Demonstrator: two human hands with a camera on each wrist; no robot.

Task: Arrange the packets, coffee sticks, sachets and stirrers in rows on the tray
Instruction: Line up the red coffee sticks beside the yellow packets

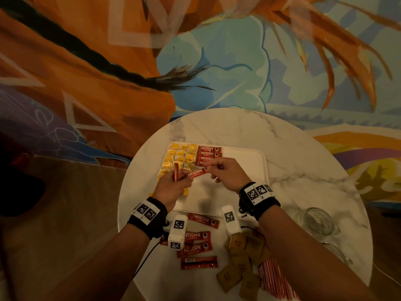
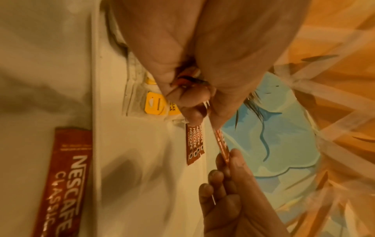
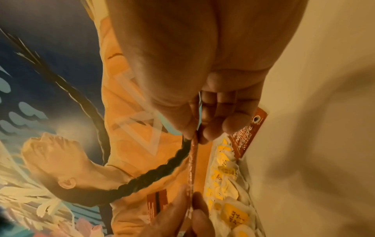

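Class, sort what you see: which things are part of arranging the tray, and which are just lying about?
Part of the job: tray, tea packets, Nescafe coffee sticks, brown sachets, striped stirrers, both hands.

Lying about: glass jars, marble table.

round marble table (image 1: 282, 153), white tray (image 1: 245, 170), loose coffee sticks (image 1: 198, 244), brown sachets (image 1: 243, 257)

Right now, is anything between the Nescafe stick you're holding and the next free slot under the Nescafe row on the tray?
Nothing visible blocks it. The Nescafe stick, pinched by the right hand and left hand, hangs just above the white tray; the tray is bare below the Nescafe row.
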